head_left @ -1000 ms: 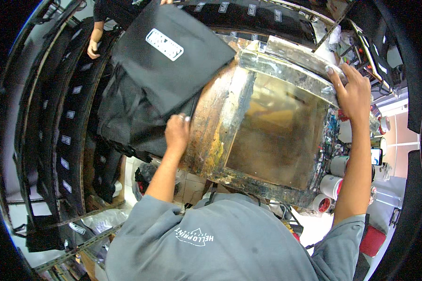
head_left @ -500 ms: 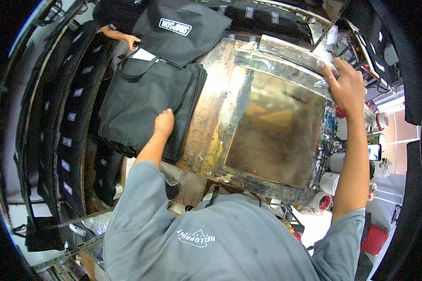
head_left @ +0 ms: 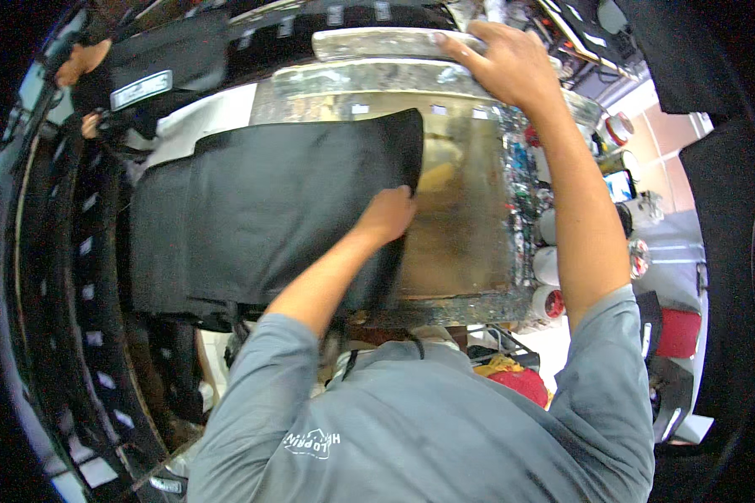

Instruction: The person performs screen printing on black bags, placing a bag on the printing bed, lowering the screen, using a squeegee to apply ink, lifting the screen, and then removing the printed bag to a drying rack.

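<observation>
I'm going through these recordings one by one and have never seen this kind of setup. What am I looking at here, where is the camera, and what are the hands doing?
There is no machine: a person in a grey long-sleeved shirt wears a wide fisheye camera on the head, looking down at their own arms, so straight edges curve near the rim. Before them lies a paint-stained board with a shiny worn surface. The left hand grips the edge of a black fabric piece spread partly over the board. The right hand rests on the board's far edge, holding nothing. At upper left, another person's hand is beside more black fabric with a white label. Paint tubs stand to the right.
</observation>
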The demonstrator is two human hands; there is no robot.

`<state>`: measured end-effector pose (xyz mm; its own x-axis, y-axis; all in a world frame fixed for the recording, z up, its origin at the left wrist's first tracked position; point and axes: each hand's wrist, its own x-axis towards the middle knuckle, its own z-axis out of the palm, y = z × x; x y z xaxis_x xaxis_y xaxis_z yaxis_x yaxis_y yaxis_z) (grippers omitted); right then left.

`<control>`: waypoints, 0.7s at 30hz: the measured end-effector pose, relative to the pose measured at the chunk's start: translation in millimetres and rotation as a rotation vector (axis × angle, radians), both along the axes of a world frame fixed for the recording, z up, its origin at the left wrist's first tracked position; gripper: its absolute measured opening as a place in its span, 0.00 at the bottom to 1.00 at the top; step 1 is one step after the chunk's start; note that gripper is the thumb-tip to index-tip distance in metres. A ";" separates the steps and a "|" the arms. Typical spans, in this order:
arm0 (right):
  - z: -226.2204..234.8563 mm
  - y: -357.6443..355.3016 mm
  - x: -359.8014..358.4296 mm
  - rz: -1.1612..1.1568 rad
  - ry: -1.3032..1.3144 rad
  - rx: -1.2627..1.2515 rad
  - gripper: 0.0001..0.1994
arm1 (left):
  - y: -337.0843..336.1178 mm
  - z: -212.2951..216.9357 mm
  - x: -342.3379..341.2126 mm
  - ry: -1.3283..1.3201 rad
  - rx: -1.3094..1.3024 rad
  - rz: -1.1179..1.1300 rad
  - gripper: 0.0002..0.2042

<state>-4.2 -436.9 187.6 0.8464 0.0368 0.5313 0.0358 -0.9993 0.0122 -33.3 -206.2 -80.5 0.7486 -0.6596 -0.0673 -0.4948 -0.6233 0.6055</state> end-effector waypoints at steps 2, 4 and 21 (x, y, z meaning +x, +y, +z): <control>0.9 -0.6 2.1 0.002 0.025 -0.022 0.41 | -69.3 -13.8 -21.2 0.082 -0.108 -0.003 0.17; -2.7 -5.5 4.3 0.046 0.004 0.030 0.40 | -92.4 -32.4 -38.8 -0.044 -0.267 -0.062 0.22; 48.5 -5.1 32.0 -0.003 0.322 0.045 0.41 | -120.0 -87.9 -17.0 -0.317 0.192 0.095 0.52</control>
